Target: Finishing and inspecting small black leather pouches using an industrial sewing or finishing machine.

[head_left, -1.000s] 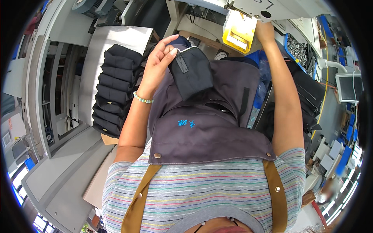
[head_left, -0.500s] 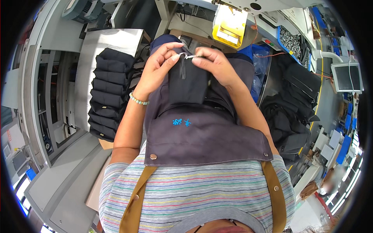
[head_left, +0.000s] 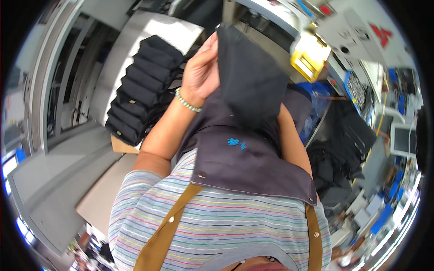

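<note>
A black fabric piece point(head_left: 253, 77) is raised in front of my apron, its broad face toward me and slightly blurred. My left hand point(head_left: 202, 72) is closed on its left edge, with part of the fingers behind the cloth. A tiny bright spot shows at the top corner of the fabric, too small to name. The cloth covers my right hand; only my right forearm point(head_left: 294, 142) shows, running up behind the lower right edge.
On the left, a row of folded black fabric pieces point(head_left: 147, 86) lies on a pale tabletop point(head_left: 174, 29). A yellow-framed lamp point(head_left: 309, 56) glows at upper right. Beyond it are a blue tray of small metal parts point(head_left: 357, 90) and a black garment pile point(head_left: 337, 153).
The fabric has been lifted and turned, so its broad face now shows. My right hand has moved down behind it. The silver piece between my fingers is out of sight. The view has turned.
</note>
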The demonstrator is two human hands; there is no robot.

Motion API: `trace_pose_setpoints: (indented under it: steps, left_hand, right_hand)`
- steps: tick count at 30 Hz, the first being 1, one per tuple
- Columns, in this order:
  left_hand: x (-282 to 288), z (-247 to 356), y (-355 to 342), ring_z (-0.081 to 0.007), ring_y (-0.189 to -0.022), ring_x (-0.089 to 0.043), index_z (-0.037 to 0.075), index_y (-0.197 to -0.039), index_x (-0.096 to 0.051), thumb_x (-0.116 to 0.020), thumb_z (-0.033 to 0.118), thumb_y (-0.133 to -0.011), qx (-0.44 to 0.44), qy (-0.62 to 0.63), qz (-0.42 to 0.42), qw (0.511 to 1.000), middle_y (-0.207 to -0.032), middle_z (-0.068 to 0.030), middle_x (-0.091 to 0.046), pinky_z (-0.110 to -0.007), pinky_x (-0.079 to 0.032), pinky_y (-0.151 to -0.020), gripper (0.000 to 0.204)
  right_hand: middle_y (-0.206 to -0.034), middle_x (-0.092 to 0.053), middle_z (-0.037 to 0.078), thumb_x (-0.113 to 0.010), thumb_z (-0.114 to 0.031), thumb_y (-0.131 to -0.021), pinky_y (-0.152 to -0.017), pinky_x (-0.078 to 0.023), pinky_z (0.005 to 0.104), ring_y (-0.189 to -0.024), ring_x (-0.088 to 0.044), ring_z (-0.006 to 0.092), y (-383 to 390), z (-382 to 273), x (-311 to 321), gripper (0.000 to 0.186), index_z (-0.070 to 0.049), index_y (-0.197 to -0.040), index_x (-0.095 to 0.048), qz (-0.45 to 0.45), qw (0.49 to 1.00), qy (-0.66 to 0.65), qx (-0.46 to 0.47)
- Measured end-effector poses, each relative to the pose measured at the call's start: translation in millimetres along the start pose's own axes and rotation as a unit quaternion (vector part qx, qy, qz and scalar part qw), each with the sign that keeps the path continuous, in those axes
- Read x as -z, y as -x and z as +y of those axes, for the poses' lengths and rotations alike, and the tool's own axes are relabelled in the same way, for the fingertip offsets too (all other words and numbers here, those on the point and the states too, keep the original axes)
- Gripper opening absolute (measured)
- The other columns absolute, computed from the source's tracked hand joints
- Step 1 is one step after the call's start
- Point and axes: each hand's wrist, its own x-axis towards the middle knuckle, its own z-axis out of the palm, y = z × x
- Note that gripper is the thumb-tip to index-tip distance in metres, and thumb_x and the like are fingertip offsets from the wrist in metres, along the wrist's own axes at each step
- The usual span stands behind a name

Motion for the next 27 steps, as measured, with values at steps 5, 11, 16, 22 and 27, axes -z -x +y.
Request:
trace_pose_setpoints:
  steps: [5,11,16,22,27]
  left_hand:
    - [18.7,15.9,-5.6,-0.0191,-0.115,-0.063,0.007,-0.138,-0.052,-0.054,0.014,-0.103,-0.018,0.018,-0.024,0.999,-0.128,-0.0083,-0.064,-0.036,-0.051,-0.101,0.036]
    - [34.8,0.9,13.2,-0.0215,-0.115,-0.063,0.002,-0.137,-0.054,-0.052,0.035,-0.105,-0.019,-0.173,0.306,0.936,-0.132,-0.0088,-0.063,-0.037,-0.050,-0.100,0.047]
    - [26.9,-13.5,14.5,-0.0244,-0.134,-0.047,0.002,-0.152,-0.031,-0.037,0.049,-0.107,-0.130,-0.244,0.194,0.941,-0.148,-0.0108,-0.046,-0.039,-0.036,-0.113,0.065]
    - [26.7,-11.8,-9.1,-0.0256,-0.135,-0.040,0.003,-0.155,0.000,-0.080,0.007,-0.083,-0.361,-0.430,0.209,0.800,-0.146,-0.0173,-0.034,-0.038,-0.034,-0.113,0.108]
    - [42.7,34.0,-36.8,-0.0280,-0.131,-0.038,-0.004,-0.147,-0.013,-0.077,0.006,-0.079,-0.449,-0.487,0.302,0.685,-0.142,-0.0209,-0.034,-0.038,-0.029,-0.114,0.094]
  right_hand:
    - [-0.112,-0.065,0.006,-0.054,-0.024,-0.104,-0.092,-0.046,0.0302,-0.104,-0.057,0.0150,5.6,-8.5,-10.3,0.034,0.005,-0.118,-0.062,0.094,0.995,-0.019,-0.013]
    - [-0.070,-0.051,0.006,-0.058,-0.028,-0.103,-0.065,-0.041,0.0290,-0.068,-0.046,0.0133,-20.5,-30.9,27.6,0.037,0.003,-0.083,-0.058,0.283,0.907,0.298,0.094]
    - [-0.074,-0.059,0.017,-0.067,-0.029,-0.096,-0.066,-0.046,0.0389,-0.068,-0.056,0.0318,-54.2,-47.7,49.2,0.030,0.000,-0.089,-0.062,0.343,0.866,0.353,0.090]
    - [-0.085,-0.065,0.012,-0.075,-0.028,-0.087,-0.072,-0.048,0.0410,-0.079,-0.060,0.0330,-132.9,-60.0,40.1,0.028,-0.004,-0.096,-0.065,0.305,0.750,0.476,0.343]
    - [-0.095,-0.062,0.011,-0.066,-0.036,-0.093,-0.083,-0.044,0.0415,-0.093,-0.058,0.0322,-171.5,-83.9,22.6,0.036,-0.003,-0.109,-0.062,0.258,0.770,0.464,0.354]
